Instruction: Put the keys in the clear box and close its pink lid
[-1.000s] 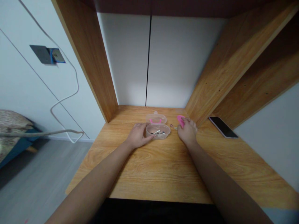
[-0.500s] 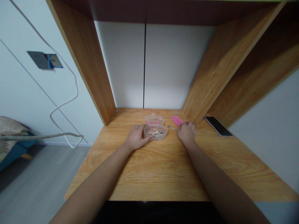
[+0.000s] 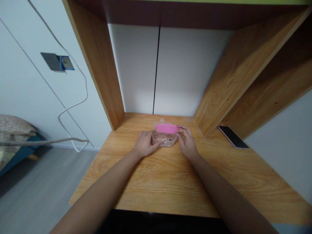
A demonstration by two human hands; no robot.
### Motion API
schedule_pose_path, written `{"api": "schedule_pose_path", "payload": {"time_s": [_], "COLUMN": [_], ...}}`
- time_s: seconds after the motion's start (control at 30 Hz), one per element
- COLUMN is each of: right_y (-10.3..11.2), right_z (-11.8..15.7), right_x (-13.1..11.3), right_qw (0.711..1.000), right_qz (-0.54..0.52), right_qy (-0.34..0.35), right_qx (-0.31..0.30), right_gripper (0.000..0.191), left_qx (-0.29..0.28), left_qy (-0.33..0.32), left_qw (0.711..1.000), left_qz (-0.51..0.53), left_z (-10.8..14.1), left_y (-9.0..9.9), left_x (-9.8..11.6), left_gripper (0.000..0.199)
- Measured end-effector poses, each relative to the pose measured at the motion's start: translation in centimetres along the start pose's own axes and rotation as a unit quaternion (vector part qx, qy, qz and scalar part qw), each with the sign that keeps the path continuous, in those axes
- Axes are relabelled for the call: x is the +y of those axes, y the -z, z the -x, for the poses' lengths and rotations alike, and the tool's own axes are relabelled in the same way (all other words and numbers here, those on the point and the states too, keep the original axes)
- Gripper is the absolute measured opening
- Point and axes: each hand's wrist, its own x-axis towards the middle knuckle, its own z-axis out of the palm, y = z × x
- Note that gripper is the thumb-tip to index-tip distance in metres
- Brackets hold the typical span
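Observation:
A small clear plastic box (image 3: 164,143) stands on the desk with its clear lid (image 3: 162,121) folded back behind it. Inside lie small metallic pieces (image 3: 166,139), too small to name. My left hand (image 3: 144,143) is closed on the box's left side, thumb along the front. With my right hand (image 3: 187,142) I grip the right end of a pink oval plastic piece (image 3: 166,128), like a shallow tray. It is over the back of the box and covers most of the lid. My right thumb is close to the box's right side.
A phone (image 3: 233,137) lies at the right beside the upright wooden panel (image 3: 219,97). Another wooden panel (image 3: 97,65) bounds the desk (image 3: 156,182) on the left. A white cable (image 3: 73,105) hangs by an open wall socket (image 3: 57,61).
My right hand has moved left from beside the box, bringing the pink piece from the desk to above the box's back. My left hand stays on the box. The view has shifted slightly.

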Motion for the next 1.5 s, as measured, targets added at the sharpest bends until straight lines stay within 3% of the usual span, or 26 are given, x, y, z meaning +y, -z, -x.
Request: {"api": "schedule_pose_path", "payload": {"time_s": [0.1,0.2,0.73,0.93,1.17,1.33,1.5], "right_y": [-0.4,-0.5,-0.1,-0.1,-0.3,-0.5,-0.6], "right_z": [0.3,0.5,0.4,0.4,0.5,0.5,0.7], "right_x": [-0.3,0.0,-0.1,0.1,-0.6,-0.9,-0.6], "right_qw": [0.995,0.99,0.99,0.991,0.987,0.985,0.982], "right_qz": [-0.035,-0.038,-0.011,-0.018,-0.044,-0.042,-0.03], "right_qy": [0.018,0.02,-0.001,0.018,0.053,0.064,0.048], "right_qx": [-0.095,-0.131,-0.142,-0.131,-0.143,-0.155,-0.182], "right_gripper": [0.009,0.011,0.009,0.012,0.009,0.032,0.059], "left_qx": [0.016,0.024,0.051,0.09,0.059,-0.022,-0.037], "left_qy": [0.029,0.038,0.008,-0.03,-0.109,-0.127,-0.132], "left_qw": [0.999,0.999,0.998,0.996,0.99,0.987,0.985], "left_qz": [0.005,0.015,0.041,-0.003,-0.067,-0.093,-0.106], "left_z": [-0.1,-0.2,0.0,0.0,0.3,0.1,0.0], "left_y": [-0.2,-0.4,-0.5,0.7,1.2,0.4,0.1], "left_x": [-0.2,-0.7,-0.8,0.0,1.4,1.3,1.0], "left_gripper": [0.055,0.055,0.061,0.056,0.066,0.076,0.078]}}
